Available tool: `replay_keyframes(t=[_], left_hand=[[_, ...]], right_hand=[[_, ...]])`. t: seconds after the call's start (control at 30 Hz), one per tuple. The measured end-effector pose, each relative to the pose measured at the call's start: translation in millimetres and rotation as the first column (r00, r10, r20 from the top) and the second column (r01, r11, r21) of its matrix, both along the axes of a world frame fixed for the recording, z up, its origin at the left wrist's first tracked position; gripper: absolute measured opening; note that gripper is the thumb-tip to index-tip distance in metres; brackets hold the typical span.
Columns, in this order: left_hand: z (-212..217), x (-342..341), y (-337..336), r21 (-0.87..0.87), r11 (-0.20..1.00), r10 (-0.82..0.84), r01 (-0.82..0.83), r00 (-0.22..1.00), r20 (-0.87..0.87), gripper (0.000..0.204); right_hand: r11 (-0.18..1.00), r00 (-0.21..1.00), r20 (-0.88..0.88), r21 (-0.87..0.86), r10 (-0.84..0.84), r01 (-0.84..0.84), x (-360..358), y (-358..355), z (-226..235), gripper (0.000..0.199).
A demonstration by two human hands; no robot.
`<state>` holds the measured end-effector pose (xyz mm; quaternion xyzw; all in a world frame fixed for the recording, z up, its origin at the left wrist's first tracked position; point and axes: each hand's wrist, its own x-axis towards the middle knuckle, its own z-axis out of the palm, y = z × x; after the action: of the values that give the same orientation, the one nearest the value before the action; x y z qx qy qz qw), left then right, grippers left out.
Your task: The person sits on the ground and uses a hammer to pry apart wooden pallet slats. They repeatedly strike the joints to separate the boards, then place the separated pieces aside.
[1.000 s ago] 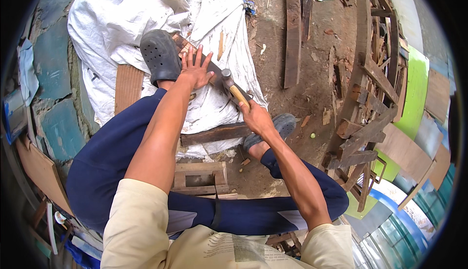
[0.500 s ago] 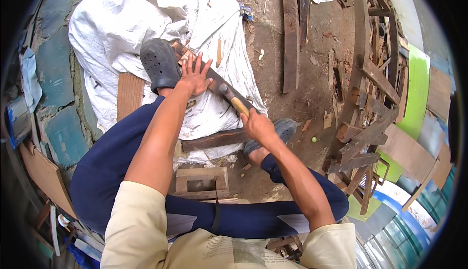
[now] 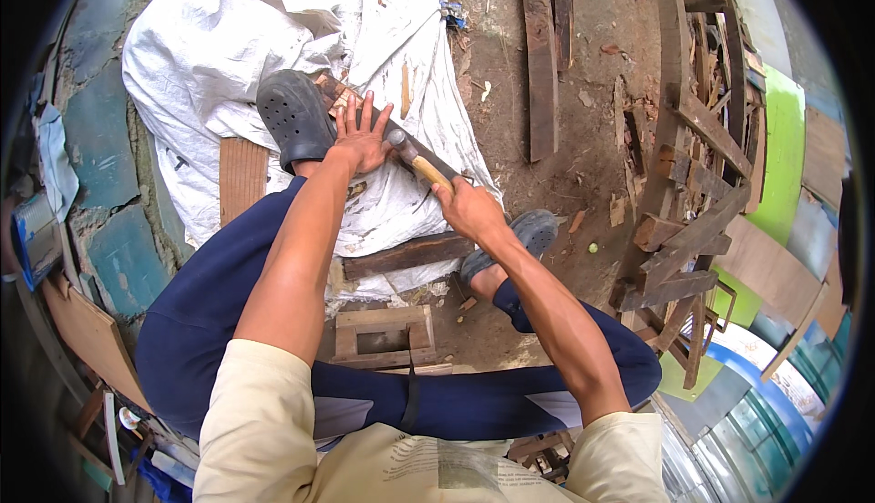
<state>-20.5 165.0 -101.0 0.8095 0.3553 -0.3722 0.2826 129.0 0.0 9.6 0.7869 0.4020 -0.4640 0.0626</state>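
My left hand (image 3: 363,145) lies with its fingers spread over a dark wooden plank (image 3: 421,149) that runs diagonally across a white sheet (image 3: 228,66). In my right hand (image 3: 471,208) is a hammer (image 3: 428,171), gripped by its pale wooden handle. The hammer's metal head is close beside my left hand, over the plank; whether it touches the wood I cannot tell. A dark clog (image 3: 293,118) on my left foot stands at the plank's far end, next to reddish-brown wood. Part of the plank is hidden under my hands.
Another dark wood piece (image 3: 406,255) lies at the sheet's near edge, with a small wooden frame (image 3: 383,335) nearer me. A brown board (image 3: 243,179) is left of my foot. Long planks (image 3: 540,66) and a pile of scrap timber (image 3: 688,230) lie to the right.
The hammer and my right hand have moved left and slightly farther away, bringing the hammer head nearer my left hand. My left hand stays spread on the plank.
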Motion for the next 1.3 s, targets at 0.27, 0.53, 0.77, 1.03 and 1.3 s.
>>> replay_keyframes(t=[0.27,0.53,0.77,1.03,1.3], left_hand=[[-5,5,0,0.015,1.000,-0.012,0.011,0.999,0.038,0.074],[-2,7,0,-0.016,1.000,0.019,-0.019,1.000,0.025,0.075],[-7,4,0,-0.001,1.000,0.015,-0.015,0.998,0.061,0.077],[-2,4,0,-0.027,0.999,0.024,-0.024,1.000,-0.006,0.075],[-7,10,2,0.005,1.000,0.028,-0.028,1.000,-0.002,0.077]], right_hand=[[0.996,0.995,0.097,0.075,0.038,-0.045,17,-76,-19,0.044],[0.966,0.996,0.030,-0.248,0.085,-0.075,22,15,15,0.055],[0.996,1.000,-0.014,-0.089,-0.002,0.001,22,15,6,0.059],[0.999,0.996,0.085,-0.050,-0.013,0.017,45,-132,-7,0.047],[0.976,0.983,0.060,-0.121,-0.176,0.182,38,-112,2,0.056]])
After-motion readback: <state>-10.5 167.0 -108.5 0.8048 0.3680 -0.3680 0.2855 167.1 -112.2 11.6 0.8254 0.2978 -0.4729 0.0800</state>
